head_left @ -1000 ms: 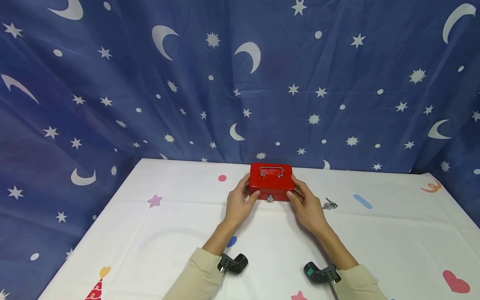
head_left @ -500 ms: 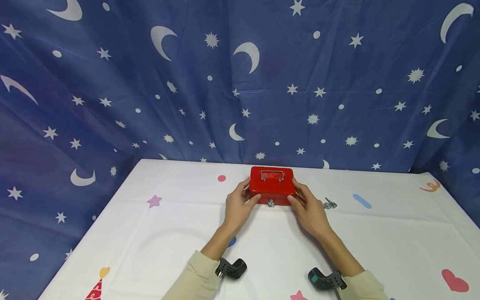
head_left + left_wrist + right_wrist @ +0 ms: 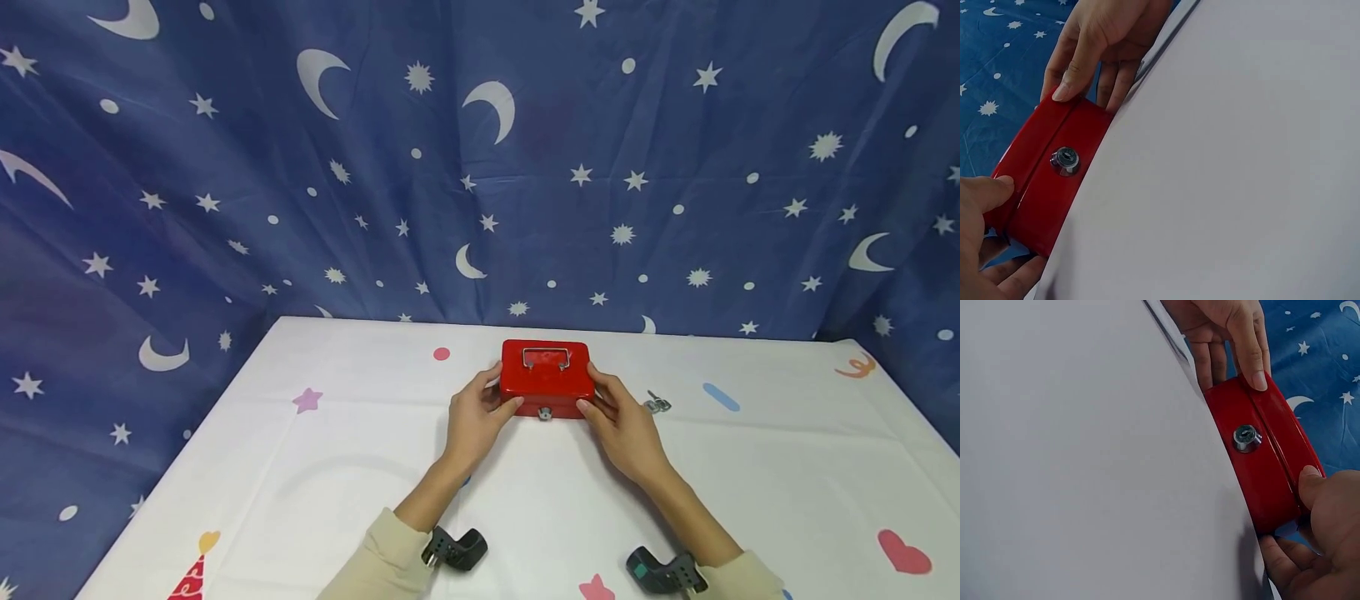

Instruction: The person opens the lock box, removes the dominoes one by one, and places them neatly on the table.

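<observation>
A red metal cash box [image 3: 547, 379] lies on the white tabletop, its lid down and its wire handle folded flat on top. A round silver lock [image 3: 1247, 438] faces the person, with no key in it. My left hand [image 3: 472, 425] grips the left end of the box, thumb on the front corner and fingers along the side. At the right end, my right hand [image 3: 628, 435] holds it in the same way, thumb at the front. Just right of that hand, a small bunch of keys [image 3: 657, 403] lies on the table.
The white table [image 3: 337, 467] bears printed shapes, among them a star, a heart and a party hat. Behind it hangs a blue curtain [image 3: 555, 208] with moons and stars. Each wrist carries a black camera [image 3: 465, 550].
Both hands have drawn the cash box a little nearer to the person and slightly right. Its lid has stayed down, and the keys lie where they were.
</observation>
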{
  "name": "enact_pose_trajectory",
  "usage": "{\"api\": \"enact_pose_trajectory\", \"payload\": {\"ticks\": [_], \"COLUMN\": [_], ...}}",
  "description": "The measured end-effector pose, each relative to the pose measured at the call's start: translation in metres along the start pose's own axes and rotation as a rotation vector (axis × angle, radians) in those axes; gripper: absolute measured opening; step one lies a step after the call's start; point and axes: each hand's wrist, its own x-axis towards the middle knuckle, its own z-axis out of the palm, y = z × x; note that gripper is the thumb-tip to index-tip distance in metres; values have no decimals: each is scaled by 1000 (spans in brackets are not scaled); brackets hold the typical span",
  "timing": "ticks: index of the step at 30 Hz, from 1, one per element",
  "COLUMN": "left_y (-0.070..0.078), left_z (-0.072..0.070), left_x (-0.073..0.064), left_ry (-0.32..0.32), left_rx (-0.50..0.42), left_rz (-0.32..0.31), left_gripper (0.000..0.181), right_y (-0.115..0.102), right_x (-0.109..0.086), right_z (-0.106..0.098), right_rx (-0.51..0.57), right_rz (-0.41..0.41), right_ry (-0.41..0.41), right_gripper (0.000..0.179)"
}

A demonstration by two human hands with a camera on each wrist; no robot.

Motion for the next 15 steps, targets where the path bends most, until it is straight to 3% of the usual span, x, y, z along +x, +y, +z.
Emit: {"api": "enact_pose_trajectory", "payload": {"ticks": [15], "left_y": [3], "left_z": [-4], "left_x": [-10], "left_ry": [-28], "left_rx": [-88], "left_rz": [-2], "left_gripper": [57], "right_y": [-4], "right_x": [-15], "right_z": [-3], "right_rx": [-36], "right_rz": [-30], "right_ry": [5], "right_gripper": [57]}}
